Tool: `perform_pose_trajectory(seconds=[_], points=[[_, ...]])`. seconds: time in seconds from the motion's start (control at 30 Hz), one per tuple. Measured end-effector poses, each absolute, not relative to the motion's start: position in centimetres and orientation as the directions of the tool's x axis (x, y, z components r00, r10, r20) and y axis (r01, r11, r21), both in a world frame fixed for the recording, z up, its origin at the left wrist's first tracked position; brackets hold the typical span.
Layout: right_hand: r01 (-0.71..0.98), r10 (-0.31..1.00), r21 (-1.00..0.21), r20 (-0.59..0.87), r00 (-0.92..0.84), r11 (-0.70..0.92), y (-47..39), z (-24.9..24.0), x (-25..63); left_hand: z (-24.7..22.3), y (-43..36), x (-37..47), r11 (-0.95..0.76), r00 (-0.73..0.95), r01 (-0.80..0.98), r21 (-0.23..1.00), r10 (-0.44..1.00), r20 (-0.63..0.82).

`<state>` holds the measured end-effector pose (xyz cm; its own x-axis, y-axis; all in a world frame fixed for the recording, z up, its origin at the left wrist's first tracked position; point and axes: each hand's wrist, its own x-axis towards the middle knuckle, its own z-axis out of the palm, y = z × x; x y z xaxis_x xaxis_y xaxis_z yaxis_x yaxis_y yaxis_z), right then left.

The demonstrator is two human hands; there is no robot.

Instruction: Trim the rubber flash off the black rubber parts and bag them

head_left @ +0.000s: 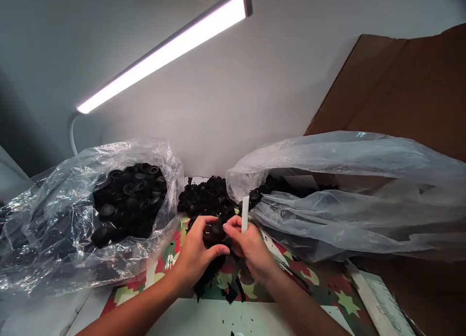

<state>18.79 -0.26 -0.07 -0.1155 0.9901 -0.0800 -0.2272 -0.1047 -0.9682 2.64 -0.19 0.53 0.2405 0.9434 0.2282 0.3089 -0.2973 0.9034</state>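
Note:
My left hand (194,253) curves around a dark round part (214,234), fingers at its far side and thumb at its near side. Opposite it, my right hand (251,248) is closed on a slim white stick-like handle (245,212) that points upward. Its fingertips meet the right edge of the dark part, and whatever working end the handle has is hidden there. Just beyond my hands lies a heap of black scraps (206,195). More black shreds (230,292) lie below them on the patterned sheet (311,277).
At left, a clear plastic bag (73,195) holds many round black caps (129,190). Another clear bag (327,219) lies open at right, before a brown cardboard box (400,88). A lit lamp bar (163,54) hangs overhead. A white board (204,319) lies nearest me.

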Motion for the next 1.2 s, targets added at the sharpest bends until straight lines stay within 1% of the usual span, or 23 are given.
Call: perform_pose_trajectory(seconds=[0.07,0.13,0.2,0.23,0.27,0.33,0.43,0.5,0.63,0.77,0.83,0.9,1.07,1.13,1.2], points=[[-0.148,0.993,-0.989,0.009,-0.115,-0.008,-0.7,-0.2,18.4,0.7,0.0,2.4,-0.310,0.182,0.321,0.895,0.947,0.263],[-0.014,0.979,-0.979,0.201,-0.017,0.201,-1.0,-0.1,18.7,0.9,0.2,2.1,-0.316,0.152,0.301,0.900,0.947,0.282],[0.142,0.905,-0.904,0.418,0.086,0.404,-1.2,0.2,19.5,0.9,0.4,1.8,-0.271,0.146,0.229,0.935,0.959,0.242],[0.200,0.864,-0.862,0.492,0.112,0.465,-1.4,0.4,19.9,0.9,0.4,1.7,-0.232,0.150,0.184,0.955,0.967,0.206],[0.241,0.831,-0.826,0.545,0.110,0.509,-1.5,0.5,20.2,0.8,0.5,1.6,-0.192,0.155,0.143,0.971,0.973,0.169],[0.295,0.775,-0.748,0.631,0.041,0.594,-1.9,0.7,20.5,0.7,0.5,1.6,-0.131,0.166,0.104,0.986,0.980,0.113],[0.363,0.644,-0.571,0.756,-0.117,0.736,-2.1,0.2,20.3,0.8,0.5,1.6,-0.124,0.183,0.122,0.985,0.978,0.100],[0.389,0.584,-0.491,0.794,-0.168,0.779,-2.0,-0.3,19.9,1.1,0.5,1.6,-0.127,0.198,0.127,0.984,0.975,0.100],[0.428,0.525,-0.404,0.824,-0.214,0.808,-1.6,-1.0,19.6,1.5,0.5,1.5,-0.133,0.224,0.147,0.980,0.970,0.098],[0.494,0.413,-0.237,0.865,-0.285,0.836,-1.1,-0.6,19.6,1.4,0.5,1.3,-0.221,0.239,0.207,0.953,0.956,0.170],[0.523,0.387,-0.182,0.867,-0.314,0.833,-1.0,-0.5,19.5,1.2,0.5,1.3,-0.275,0.245,0.233,0.933,0.945,0.217],[0.551,0.385,-0.156,0.862,-0.329,0.820,-0.9,-0.7,19.3,1.1,0.5,1.3,-0.306,0.247,0.252,0.918,0.938,0.244],[0.600,0.416,-0.136,0.836,-0.358,0.789,-1.5,-1.7,18.3,1.0,0.2,1.4,-0.331,0.219,0.285,0.900,0.936,0.275],[0.632,0.453,-0.155,0.823,-0.342,0.759,-1.6,-1.9,18.2,1.1,0.0,1.4,-0.349,0.223,0.277,0.895,0.930,0.294],[0.697,0.533,-0.210,0.796,-0.285,0.686,-1.2,-2.0,18.6,1.4,-0.1,1.3,-0.350,0.236,0.252,0.902,0.926,0.293]])
